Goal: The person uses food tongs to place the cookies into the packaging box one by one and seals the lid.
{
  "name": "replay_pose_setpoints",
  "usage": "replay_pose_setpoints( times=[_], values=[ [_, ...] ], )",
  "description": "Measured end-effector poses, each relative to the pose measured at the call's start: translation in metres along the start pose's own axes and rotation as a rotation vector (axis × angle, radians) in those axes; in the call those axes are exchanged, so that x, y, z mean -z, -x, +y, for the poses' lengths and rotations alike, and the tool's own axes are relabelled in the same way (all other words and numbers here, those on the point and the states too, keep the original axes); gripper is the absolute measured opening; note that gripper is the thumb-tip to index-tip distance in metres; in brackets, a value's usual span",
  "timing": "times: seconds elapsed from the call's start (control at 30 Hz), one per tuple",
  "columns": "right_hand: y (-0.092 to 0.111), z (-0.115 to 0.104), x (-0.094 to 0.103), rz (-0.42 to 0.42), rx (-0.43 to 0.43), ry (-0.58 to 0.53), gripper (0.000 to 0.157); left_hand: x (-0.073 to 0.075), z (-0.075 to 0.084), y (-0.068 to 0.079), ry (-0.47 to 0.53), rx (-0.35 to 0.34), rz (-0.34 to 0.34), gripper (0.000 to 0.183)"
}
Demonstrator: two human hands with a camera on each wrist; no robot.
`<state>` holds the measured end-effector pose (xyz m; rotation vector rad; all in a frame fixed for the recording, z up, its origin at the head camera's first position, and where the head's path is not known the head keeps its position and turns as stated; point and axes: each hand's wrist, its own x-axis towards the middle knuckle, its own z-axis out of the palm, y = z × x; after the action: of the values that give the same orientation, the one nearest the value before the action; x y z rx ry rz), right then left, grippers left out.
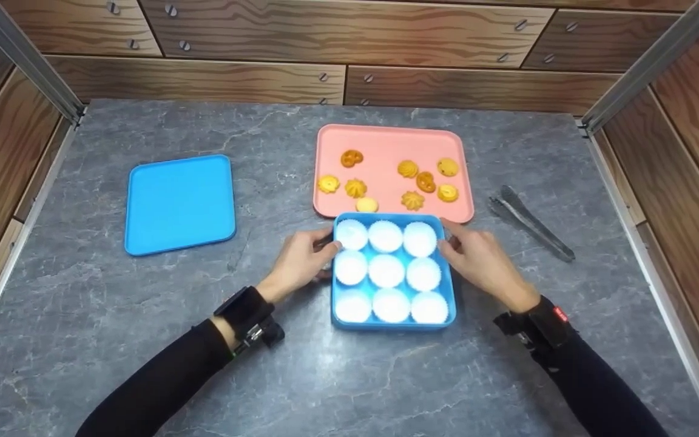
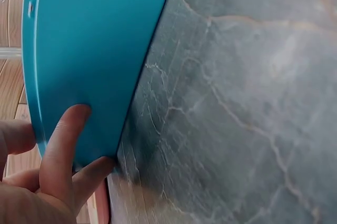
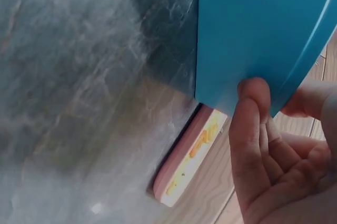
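Observation:
A square blue box (image 1: 393,326) stands on the grey marbled table, with rows of white paper baking cups (image 1: 386,271) inside it. My left hand (image 1: 301,258) grips the box at its upper left side, thumb over the rim and fingertips against the outer wall. Opposite it, my right hand (image 1: 482,260) holds the upper right side, with the thumb at the rim. In the left wrist view, fingers (image 2: 60,147) press the smooth blue wall. The right wrist view has fingers (image 3: 246,139) on the other wall, near the box's far corner.
Right behind the box lies a pink tray (image 1: 386,142) with several cookies and small pretzels (image 1: 352,158). A blue square lid (image 1: 179,205) rests at the left. Metal tongs (image 1: 534,223) lie to the right. Wood-patterned panels (image 1: 349,36) wall in the table.

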<state>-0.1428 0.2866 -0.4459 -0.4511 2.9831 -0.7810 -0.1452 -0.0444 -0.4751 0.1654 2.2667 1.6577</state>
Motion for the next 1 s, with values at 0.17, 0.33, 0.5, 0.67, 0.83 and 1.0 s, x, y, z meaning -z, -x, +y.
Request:
replay_pose_setpoints(
  times=[0.17, 0.33, 0.5, 0.67, 0.83, 1.0],
  values=[
    [0.0, 0.014, 0.021, 0.106, 0.052, 0.099, 0.045, 0.0, 0.0, 0.002, 0.081, 0.041, 0.001, 0.055],
    [-0.007, 0.067, 0.055, 0.245, 0.0, 0.271, 0.043, 0.0, 0.001, 0.001, 0.134, 0.036, 0.0, 0.056],
    [-0.006, 0.119, 0.071, 0.125, -0.203, 0.34, 0.071, -0.002, 0.0, 0.001, 0.157, 0.039, -0.008, 0.057],
    [-0.005, 0.142, 0.07, -0.053, -0.259, 0.293, 0.096, -0.002, -0.001, 0.002, 0.164, 0.043, -0.004, 0.057],
    [-0.005, 0.143, 0.068, -0.12, -0.266, 0.253, 0.091, -0.002, -0.002, 0.002, 0.167, 0.044, -0.008, 0.057],
    [-0.003, 0.141, 0.069, -0.092, -0.232, 0.245, 0.067, -0.001, -0.001, 0.002, 0.154, 0.042, -0.012, 0.056]
  ],
)
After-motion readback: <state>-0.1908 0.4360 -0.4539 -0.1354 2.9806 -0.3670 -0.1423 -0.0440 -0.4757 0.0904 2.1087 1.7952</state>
